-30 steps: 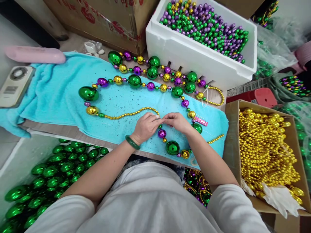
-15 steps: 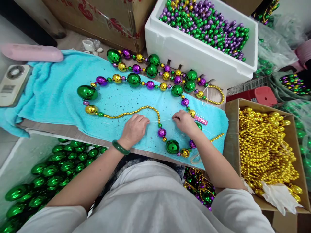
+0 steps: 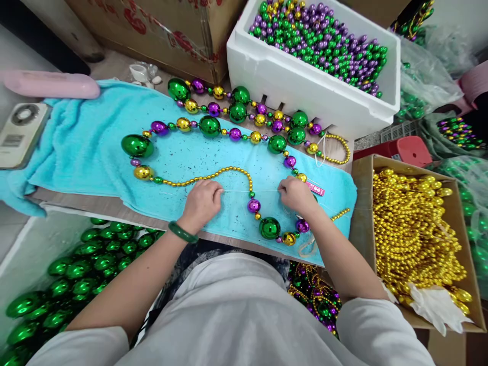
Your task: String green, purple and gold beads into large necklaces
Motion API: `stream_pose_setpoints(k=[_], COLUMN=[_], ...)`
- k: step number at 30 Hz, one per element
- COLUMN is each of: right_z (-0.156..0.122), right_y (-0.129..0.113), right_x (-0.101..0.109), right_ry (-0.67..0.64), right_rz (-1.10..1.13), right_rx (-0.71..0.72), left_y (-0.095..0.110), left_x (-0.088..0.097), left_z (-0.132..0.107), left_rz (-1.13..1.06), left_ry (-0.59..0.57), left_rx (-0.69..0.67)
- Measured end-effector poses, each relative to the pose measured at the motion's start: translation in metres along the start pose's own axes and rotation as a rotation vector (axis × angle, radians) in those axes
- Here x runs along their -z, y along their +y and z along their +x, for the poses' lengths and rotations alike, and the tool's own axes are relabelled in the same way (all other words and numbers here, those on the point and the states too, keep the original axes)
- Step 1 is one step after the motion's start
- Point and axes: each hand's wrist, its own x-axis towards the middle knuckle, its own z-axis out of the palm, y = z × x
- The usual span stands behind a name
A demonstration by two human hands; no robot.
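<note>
A thin white thread [image 3: 249, 190] runs taut between my two hands, above the blue towel [image 3: 183, 152]. My left hand [image 3: 203, 202], with a green bangle on its wrist, pinches one end with curled fingers. My right hand [image 3: 294, 194] grips the thread on the other side. Beneath it lies a bead necklace [image 3: 209, 126] of large green, purple and gold beads, looped across the towel. A string of small gold beads [image 3: 229, 168] passes behind the thread. Beside my right hand is a small pink packet [image 3: 315, 189], partly hidden by it.
Finished-looking bead strands [image 3: 238, 113] lie behind the towel, against a white foam box [image 3: 305, 86] of purple and green beads. At right stands a cardboard box [image 3: 364, 229] with gold beads. Large green beads [image 3: 82, 269] fill a bin at lower left. A phone-like device [image 3: 23, 134] lies left.
My left hand has moved left and slightly down, and my right hand a little right. The stretch of thread between them has become longer.
</note>
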Motion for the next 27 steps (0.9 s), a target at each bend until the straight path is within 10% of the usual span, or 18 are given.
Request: stream_pose_setpoints(k=[5, 10, 16, 27], right_z=[0.006, 0.013, 0.021, 0.021], right_y=[-0.007, -0.027, -0.034, -0.029], right_x=[0.003, -0.008, -0.016, -0.025], right_ry=[0.098, -0.107, -0.218, -0.144], right_rz=[0.777, 1.589, 1.829, 1.672], right_rx=[0.072, -0.046, -0.215, -0.156], left_y=[0.027, 0.046, 0.043, 0.033], left_x=[0.000, -0.013, -0.020, -0.019], left_z=[0.016, 0.032, 0.038, 0.030], left_rz=[-0.969, -1.618, -1.727, -1.406], left_ry=[-0.067, -0.215, -0.157, -0.213], left_rx=[0.454, 0.723, 0.825, 0.579])
